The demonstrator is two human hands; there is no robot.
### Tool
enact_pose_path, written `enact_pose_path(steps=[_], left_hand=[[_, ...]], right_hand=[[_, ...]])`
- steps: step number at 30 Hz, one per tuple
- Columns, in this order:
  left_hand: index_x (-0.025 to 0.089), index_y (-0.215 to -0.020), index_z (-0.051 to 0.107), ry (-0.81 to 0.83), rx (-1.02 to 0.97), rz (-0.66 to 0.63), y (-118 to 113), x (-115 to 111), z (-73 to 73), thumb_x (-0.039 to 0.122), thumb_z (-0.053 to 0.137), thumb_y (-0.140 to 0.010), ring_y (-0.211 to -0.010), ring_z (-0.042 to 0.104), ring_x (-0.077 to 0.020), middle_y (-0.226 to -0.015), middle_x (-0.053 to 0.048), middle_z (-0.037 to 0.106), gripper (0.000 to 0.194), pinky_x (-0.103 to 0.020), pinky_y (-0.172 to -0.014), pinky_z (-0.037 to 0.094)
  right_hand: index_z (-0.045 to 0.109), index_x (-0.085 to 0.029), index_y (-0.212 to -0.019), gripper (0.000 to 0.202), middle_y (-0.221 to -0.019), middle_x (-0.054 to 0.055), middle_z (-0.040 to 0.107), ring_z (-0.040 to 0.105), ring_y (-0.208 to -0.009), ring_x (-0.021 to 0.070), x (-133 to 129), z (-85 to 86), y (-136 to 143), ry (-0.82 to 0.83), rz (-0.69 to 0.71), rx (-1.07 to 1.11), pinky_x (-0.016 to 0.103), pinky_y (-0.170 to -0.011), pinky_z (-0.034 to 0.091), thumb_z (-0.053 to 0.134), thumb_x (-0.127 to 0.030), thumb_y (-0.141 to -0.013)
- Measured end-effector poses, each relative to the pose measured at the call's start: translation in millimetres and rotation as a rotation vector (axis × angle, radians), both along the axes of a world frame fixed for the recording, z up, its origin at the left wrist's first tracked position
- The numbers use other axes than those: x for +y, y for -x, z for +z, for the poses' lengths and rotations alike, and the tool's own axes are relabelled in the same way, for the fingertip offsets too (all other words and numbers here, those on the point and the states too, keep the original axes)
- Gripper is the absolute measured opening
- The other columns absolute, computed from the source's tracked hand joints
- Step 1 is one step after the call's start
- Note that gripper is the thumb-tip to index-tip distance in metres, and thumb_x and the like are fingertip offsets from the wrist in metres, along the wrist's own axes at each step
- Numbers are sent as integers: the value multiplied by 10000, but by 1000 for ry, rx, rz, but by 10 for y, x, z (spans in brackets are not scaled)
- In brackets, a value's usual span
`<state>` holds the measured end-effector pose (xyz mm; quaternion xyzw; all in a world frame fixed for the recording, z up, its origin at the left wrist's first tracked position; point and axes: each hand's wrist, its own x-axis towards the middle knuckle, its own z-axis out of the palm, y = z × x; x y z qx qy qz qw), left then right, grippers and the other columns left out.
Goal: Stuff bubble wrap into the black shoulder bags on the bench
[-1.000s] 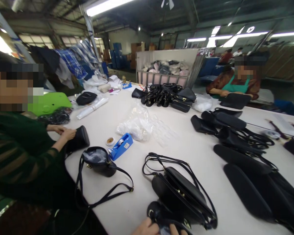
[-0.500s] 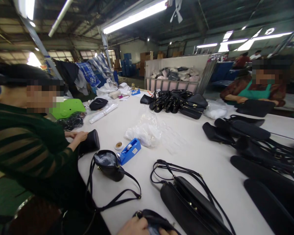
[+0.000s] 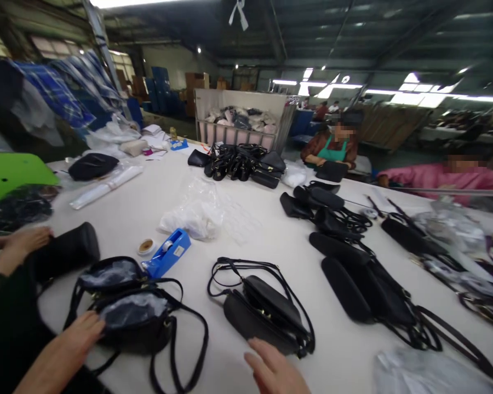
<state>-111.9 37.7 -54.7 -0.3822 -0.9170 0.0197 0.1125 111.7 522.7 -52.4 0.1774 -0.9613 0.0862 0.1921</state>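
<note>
Fingertips of the left hand are reaching the near-left edge of a stuffed black bag, which is standing open-topped on the table between two and three o'clock from that hand. The left hand's fingers are lying together, only slightly bent; whether they are gripping the edge or merely resting against it, I cannot tell. Crumpled plastic is filling the bag's mouth, and its strap is looping out toward three o'clock.

The right hand is hovering well apart from the stuffed bag, which is sitting between nine and ten o'clock from it. This hand is holding nothing; its fingers are standing loosely parted. A flap bag with gold fittings is lying just beyond its fingertips, at twelve o'clock.

A second stuffed bag is standing close against the first, at about eleven o'clock from it. Farther off at one o'clock from the first bag, a blue tape dispenser is sitting beside a tape roll. At about eleven o'clock from the left hand, a co-worker's hand is touching a black pouch.
</note>
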Motion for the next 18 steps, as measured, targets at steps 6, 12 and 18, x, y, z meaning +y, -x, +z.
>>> enact_pose_path(steps=[6,12,18], left_hand=[[237,-943,653,-152,198,-112,170,-194,-353,198,372,-965,-914,664,-157,-965,70,718,285,-316,-844,538],[200,-1122,566,-116,248,26,-127,61,-44,185,361,-902,-1034,625,-353,-1070,-97,668,301,-521,-830,504],[194,-1344,506,-217,184,-130,-900,1415,518,155,432,-913,-1130,585,-244,-1269,-118,596,439,-353,-959,495]], right_hand=[[532,-125,-1244,425,-1069,136,703,701,-919,258,375,57,-31,-76,-308,-37,352,-766,630,436,-44,-838],[582,-213,-1069,374,-889,45,682,669,-707,224,282,-117,13,-34,-366,-111,317,-591,558,424,9,-813],[538,-221,-1139,338,-883,20,662,676,-744,164,210,-173,-418,145,-139,-225,219,-634,533,392,-42,-891]])
